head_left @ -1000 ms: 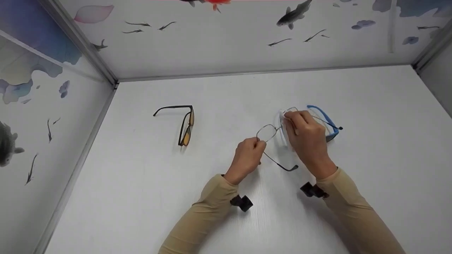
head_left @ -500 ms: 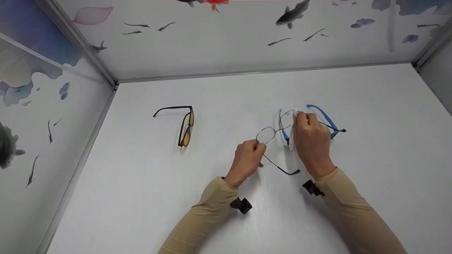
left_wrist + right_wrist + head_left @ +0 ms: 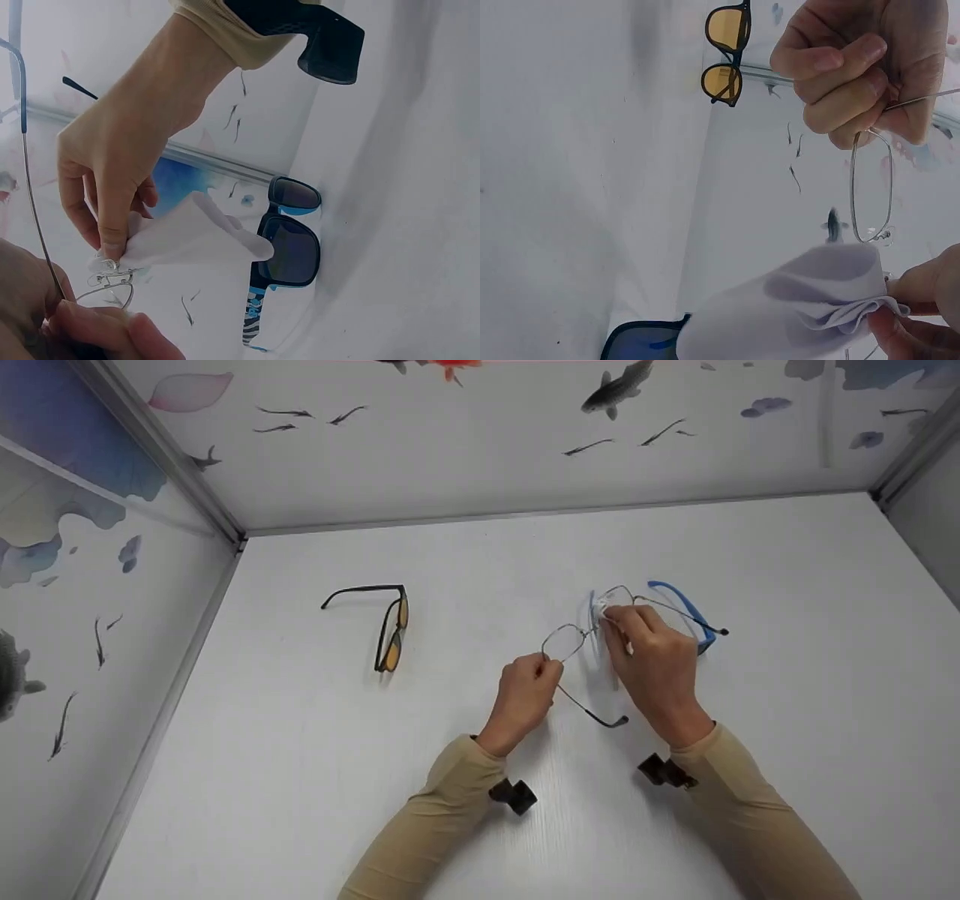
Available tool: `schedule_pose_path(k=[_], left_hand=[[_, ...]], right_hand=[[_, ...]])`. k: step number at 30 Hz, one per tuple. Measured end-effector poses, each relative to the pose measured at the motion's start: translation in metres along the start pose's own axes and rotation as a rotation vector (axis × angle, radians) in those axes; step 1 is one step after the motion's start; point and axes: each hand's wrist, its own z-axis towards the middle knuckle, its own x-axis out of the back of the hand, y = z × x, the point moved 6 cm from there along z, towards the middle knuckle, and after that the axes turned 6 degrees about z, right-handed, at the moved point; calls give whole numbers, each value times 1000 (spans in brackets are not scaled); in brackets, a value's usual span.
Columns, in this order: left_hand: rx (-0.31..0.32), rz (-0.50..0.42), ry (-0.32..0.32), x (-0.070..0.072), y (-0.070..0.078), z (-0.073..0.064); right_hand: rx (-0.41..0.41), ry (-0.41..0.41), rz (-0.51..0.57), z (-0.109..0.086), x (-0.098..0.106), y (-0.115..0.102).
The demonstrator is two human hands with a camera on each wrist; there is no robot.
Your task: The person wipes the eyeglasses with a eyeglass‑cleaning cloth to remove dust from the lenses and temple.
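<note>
A pair of thin metal-rimmed glasses is held up over the table, its temples unfolded. My left hand grips it at the left hinge, where the rim meets the temple. On the other lens, near the bridge, my right hand pinches a white cloth against the glass. The cloth hangs down below the fingers, as both wrist views show. Behind the right hand, blue-and-black sunglasses lie on the table, partly covered in the head view by the hand and cloth.
Black-framed glasses with yellow lenses stand on the left of the white table, one temple pointing left. Panels printed with fish close off the back and left side. A small black camera sits on each wrist.
My right hand with the cloth shifted right across the lens, then came back left towards the bridge. The left hand keeps its grip, nearly still. The metal-rimmed glasses tilted slightly.
</note>
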Motion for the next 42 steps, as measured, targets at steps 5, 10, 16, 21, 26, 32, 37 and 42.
schedule_pose_path(k=[5, 10, 16, 21, 26, 32, 37, 42], left_hand=[[33, -12, 10, 2, -5, 0], [22, 23, 11, 1, -6, 1], [-3, 44, 14, 2, -3, 2], [2, 38, 12, 3, -2, 3], [6, 43, 40, 7, -3, 5], [6, 83, 10, 2, -7, 3], [-16, 107, 7, 1, -6, 0], [-6, 84, 31, 5, -5, 1]], right_hand=[[-5, -39, -57, -3, -2, 1], [-14, -33, -176, 1, -3, 5], [20, -10, -183, 10, -4, 5], [107, -12, -116, 11, -6, -2], [117, -41, -43, 7, -9, 0], [59, -51, -159, -1, -8, 9], [41, -30, -223, 1, -8, 11], [65, 15, -138, 7, -9, 4]])
